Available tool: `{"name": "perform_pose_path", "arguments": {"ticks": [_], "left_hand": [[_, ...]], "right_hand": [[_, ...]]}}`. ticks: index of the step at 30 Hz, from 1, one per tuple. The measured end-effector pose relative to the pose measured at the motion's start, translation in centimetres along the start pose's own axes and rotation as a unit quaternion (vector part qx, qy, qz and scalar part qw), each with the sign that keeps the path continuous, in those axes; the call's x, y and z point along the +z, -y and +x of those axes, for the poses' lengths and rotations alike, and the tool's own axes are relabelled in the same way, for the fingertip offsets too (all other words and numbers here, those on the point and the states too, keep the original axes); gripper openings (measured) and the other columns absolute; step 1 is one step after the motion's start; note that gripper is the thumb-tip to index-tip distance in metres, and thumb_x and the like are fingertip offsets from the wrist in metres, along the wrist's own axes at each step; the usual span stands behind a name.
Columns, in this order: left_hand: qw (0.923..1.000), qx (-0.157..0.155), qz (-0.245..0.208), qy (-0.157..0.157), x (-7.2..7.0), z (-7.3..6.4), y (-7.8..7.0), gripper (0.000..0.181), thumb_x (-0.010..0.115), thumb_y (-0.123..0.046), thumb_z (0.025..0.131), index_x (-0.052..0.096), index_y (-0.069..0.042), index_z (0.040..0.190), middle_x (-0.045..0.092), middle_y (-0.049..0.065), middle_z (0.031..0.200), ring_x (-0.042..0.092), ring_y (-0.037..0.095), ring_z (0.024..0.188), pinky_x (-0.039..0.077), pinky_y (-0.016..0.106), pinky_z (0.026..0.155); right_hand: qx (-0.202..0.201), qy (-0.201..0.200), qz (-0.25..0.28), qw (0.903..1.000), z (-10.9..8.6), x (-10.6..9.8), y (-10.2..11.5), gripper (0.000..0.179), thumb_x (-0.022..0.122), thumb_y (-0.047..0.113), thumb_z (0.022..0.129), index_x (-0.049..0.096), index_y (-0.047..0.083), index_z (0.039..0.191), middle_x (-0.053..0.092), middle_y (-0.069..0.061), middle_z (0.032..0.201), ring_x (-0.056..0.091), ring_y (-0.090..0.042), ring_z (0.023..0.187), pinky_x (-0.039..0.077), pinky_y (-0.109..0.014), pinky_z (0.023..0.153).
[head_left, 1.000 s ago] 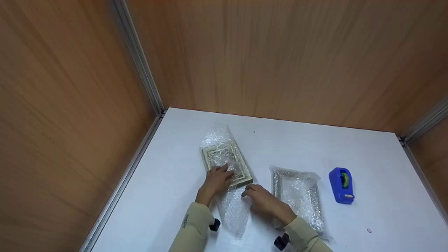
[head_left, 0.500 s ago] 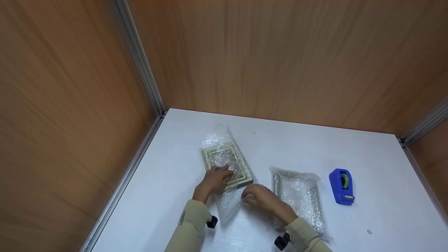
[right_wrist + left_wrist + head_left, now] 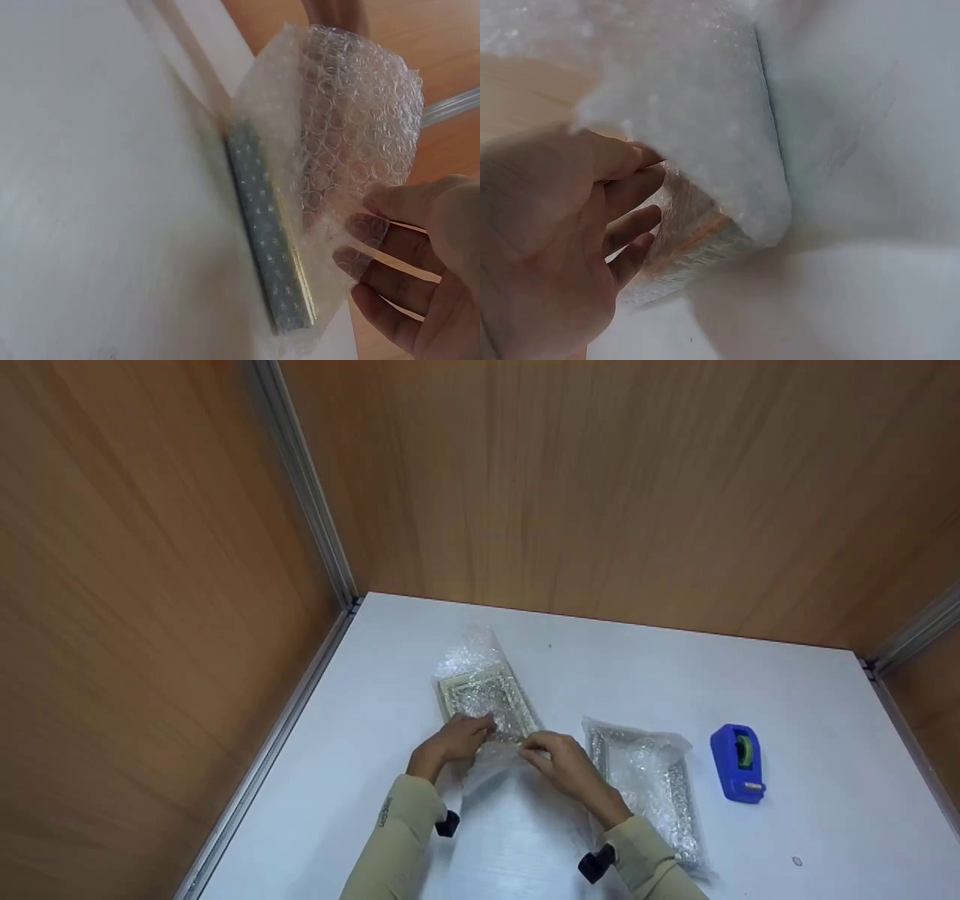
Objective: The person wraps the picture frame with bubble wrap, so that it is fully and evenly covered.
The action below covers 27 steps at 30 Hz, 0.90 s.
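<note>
A picture frame (image 3: 459, 690) with a pale patterned border lies on the white table, covered by bubble wrap (image 3: 471, 651) that extends past its far end. My right hand (image 3: 566, 765) pinches the near flap of the wrap at the frame's lower right corner. In the right wrist view, the thumb is on one side of the bubble wrap (image 3: 345, 127) and fingertips show through it. My left hand (image 3: 454, 742) rests on the frame's lower left part. In the left wrist view its fingers (image 3: 634, 221) are loosely bent beside the raised flap (image 3: 712, 127), which partly hides the fingertips.
To the right lies a second frame wrapped in bubble wrap (image 3: 643, 772), close to my right forearm. Farther right stands a blue tape dispenser (image 3: 737, 765) with a green roll. Wooden panels (image 3: 600, 495) rise behind and at the sides of the table (image 3: 637, 667).
The near flap of bubble wrap, flat on the table earlier, is now lifted and folded toward the frame. My right hand has moved up with it; the left stays on the frame.
</note>
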<state>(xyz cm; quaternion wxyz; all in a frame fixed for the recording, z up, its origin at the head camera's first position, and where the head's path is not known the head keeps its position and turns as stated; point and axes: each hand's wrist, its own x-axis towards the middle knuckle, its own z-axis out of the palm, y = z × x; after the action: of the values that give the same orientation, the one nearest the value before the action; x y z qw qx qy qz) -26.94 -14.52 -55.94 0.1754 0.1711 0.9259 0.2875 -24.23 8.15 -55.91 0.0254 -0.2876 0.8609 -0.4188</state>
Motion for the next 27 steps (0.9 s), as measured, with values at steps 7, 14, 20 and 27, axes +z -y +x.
{"name": "perform_pose_path", "arguments": {"ticks": [7, 14, 20, 27], "left_hand": [[0.9972, -0.007, -0.072, 0.018, -0.8, 0.1, 0.6, 0.040, 0.027, -0.026, 0.102, 0.047, -0.012, 0.134, 0.049, 0.010, 0.133, 0.036, 0.032, 0.125, 0.029, 0.050, 0.105], [0.9885, -0.028, -0.148, 0.016, -1.3, 0.4, 1.2, 0.043, 0.027, -0.028, 0.101, 0.046, -0.012, 0.135, 0.041, 0.011, 0.141, 0.029, 0.034, 0.132, 0.023, 0.052, 0.107], [0.9626, -0.056, -0.264, 0.023, -1.5, 0.9, 1.2, 0.072, 0.006, -0.053, 0.097, 0.041, -0.005, 0.138, 0.034, 0.014, 0.145, 0.025, 0.033, 0.135, 0.019, 0.048, 0.110], [0.9376, -0.159, -0.309, 0.014, -1.7, 1.2, 0.9, 0.096, 0.004, -0.078, 0.079, 0.018, -0.013, 0.148, 0.011, 0.013, 0.153, 0.007, 0.035, 0.139, 0.008, 0.052, 0.111]], "right_hand": [[0.041, -0.028, 0.013, 0.9987, 1.5, 0.5, 0.2, 0.011, 0.061, 0.024, 0.089, 0.068, 0.016, 0.090, 0.066, 0.007, 0.086, 0.062, -0.012, 0.083, 0.052, -0.032, 0.074], [0.071, -0.067, 0.002, 0.9952, 3.1, 1.4, 0.2, 0.007, 0.064, 0.019, 0.087, 0.068, 0.013, 0.087, 0.067, 0.003, 0.084, 0.062, -0.013, 0.079, 0.051, -0.030, 0.069], [0.089, -0.102, -0.008, 0.9908, 4.0, 2.5, -0.4, 0.007, 0.064, 0.019, 0.087, 0.069, 0.014, 0.087, 0.067, 0.002, 0.085, 0.062, -0.014, 0.079, 0.051, -0.032, 0.070], [0.111, -0.139, -0.022, 0.9838, 4.8, 3.8, -1.0, 0.007, 0.066, 0.018, 0.085, 0.069, 0.012, 0.085, 0.062, 0.001, 0.085, 0.060, -0.015, 0.081, 0.051, -0.033, 0.072]]}}
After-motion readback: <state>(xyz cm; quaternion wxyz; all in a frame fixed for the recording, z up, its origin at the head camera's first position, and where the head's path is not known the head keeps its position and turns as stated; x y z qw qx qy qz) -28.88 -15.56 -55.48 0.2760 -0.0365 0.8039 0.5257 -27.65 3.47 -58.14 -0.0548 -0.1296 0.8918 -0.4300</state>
